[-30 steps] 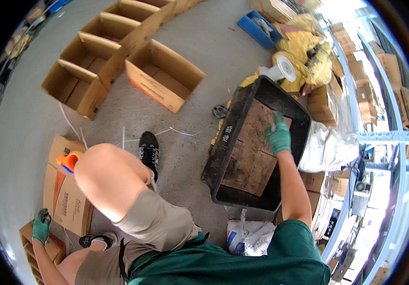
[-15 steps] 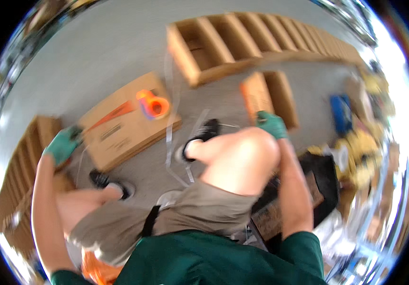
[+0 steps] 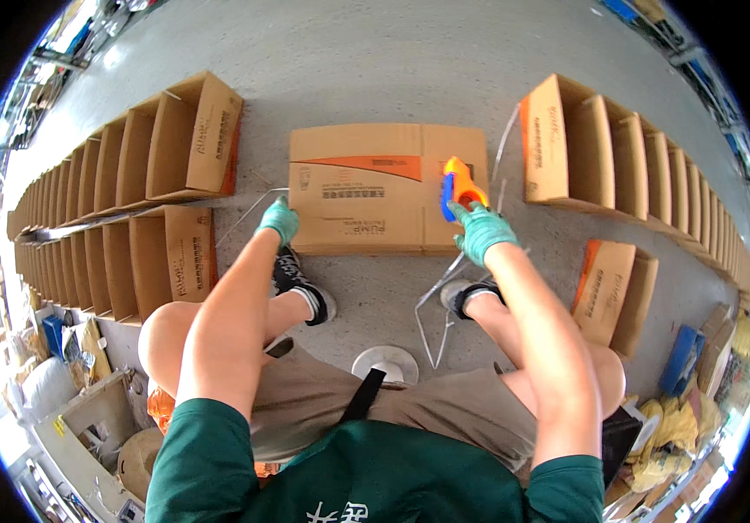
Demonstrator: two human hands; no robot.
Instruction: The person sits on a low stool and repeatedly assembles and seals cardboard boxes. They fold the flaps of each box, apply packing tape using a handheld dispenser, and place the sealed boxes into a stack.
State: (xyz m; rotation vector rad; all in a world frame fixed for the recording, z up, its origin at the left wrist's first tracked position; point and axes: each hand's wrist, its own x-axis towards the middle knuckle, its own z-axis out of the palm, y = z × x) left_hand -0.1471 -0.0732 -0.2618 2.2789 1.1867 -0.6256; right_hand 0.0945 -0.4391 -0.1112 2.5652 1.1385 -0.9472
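Note:
A flattened brown cardboard box (image 3: 349, 228) with an orange wedge printed on it lies on the floor in front of my feet. Its left edge meets my green-gloved left hand (image 3: 280, 221), whose fingers are bent in at that edge. Near the box's right end rests a tape dispenser (image 3: 467, 186), orange and yellow with a blue part. My right hand (image 3: 486, 234), also gloved in green, comes over the dispenser's near end with its fingers apart, the fingertips touching or just above it. The glove hides part of the dispenser's lower end.
Open cartons stand in two rows at left, a far row (image 3: 166, 144) and a nearer row (image 3: 153, 261). Another row (image 3: 589, 148) curves away at right. A single open carton (image 3: 606, 292) stands by my right knee. A loose white strap (image 3: 423, 327) lies between my shoes.
My view has swung rightward to face the flattened box. My right hand has left the single carton and come to the tape dispenser. My left hand has closed in on the box's left edge.

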